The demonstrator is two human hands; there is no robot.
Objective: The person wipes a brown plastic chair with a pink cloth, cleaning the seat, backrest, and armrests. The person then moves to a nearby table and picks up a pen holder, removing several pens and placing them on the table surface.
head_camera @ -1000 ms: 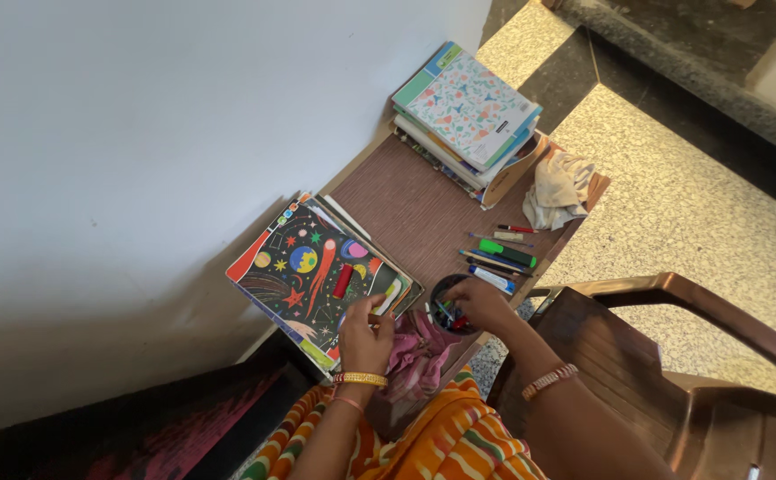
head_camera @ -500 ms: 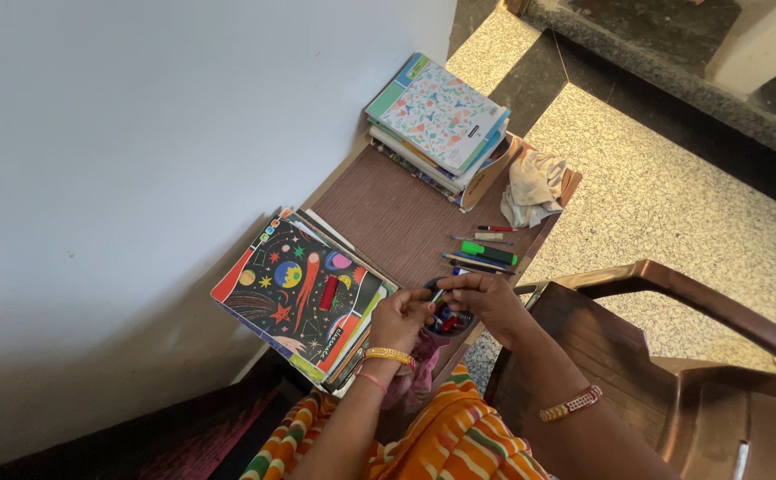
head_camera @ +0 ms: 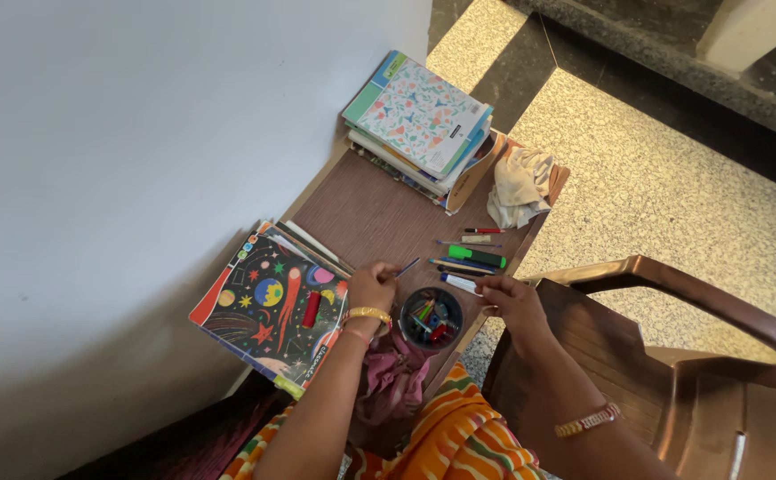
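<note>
Pen [head_camera: 408, 266] tip-up, toward the wall

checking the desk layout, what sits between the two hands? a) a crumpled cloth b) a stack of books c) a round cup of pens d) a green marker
c: the cup full of pens stands between the left hand and the right hand.

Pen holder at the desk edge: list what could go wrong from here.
1. The round pen holder stands close to the desk's near edge, between both hands; a nudge might tip it off.
2. The left hand holds a pen beside the space-patterned book, which overhangs the desk and could slide off.
3. Loose pens by the right hand could roll away.
</note>
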